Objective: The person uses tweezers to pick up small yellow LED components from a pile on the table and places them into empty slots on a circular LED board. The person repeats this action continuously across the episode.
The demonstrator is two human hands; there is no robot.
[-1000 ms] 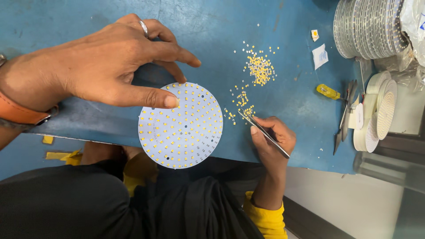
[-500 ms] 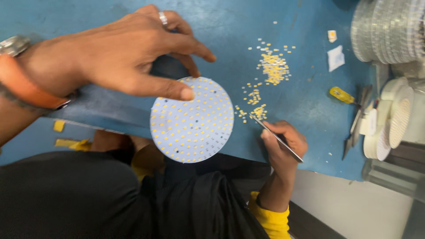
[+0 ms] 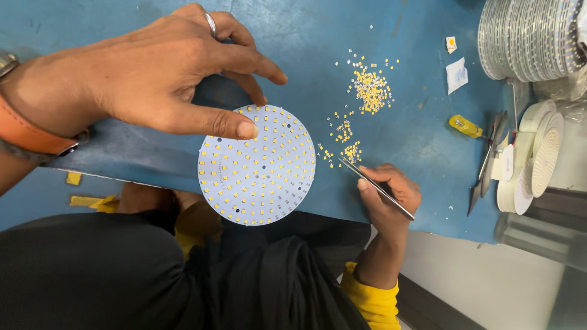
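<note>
1. Looking down from a head-worn camera at a blue worktable [image 3: 403,140], with the person's two bare hands over it.
2. The left hand [image 3: 165,73] is spread open, fingers apart; its thumb tip presses the far-left part of a round white circuit disc [image 3: 257,165] dotted with small yellow chips. The disc lies flat and overhangs the table's near edge.
3. The right hand [image 3: 388,192] is closed in a pinch around slim metal tweezers [image 3: 376,186]. Whether the tips hold a chip is too small to tell.
4. The tweezers' long axis runs from near-right at the hand to far-left at the tips, which sit just beside a small cluster of loose yellow chips [image 3: 350,151].
5. The disc lies just left of the tweezer tips; the right hand is nearer the chips, the left nearer the disc.
6. A bigger chip pile [image 3: 371,88] lies farther away. At the far right are stacked discs [image 3: 532,36] and white tape rolls [image 3: 538,162].
</note>
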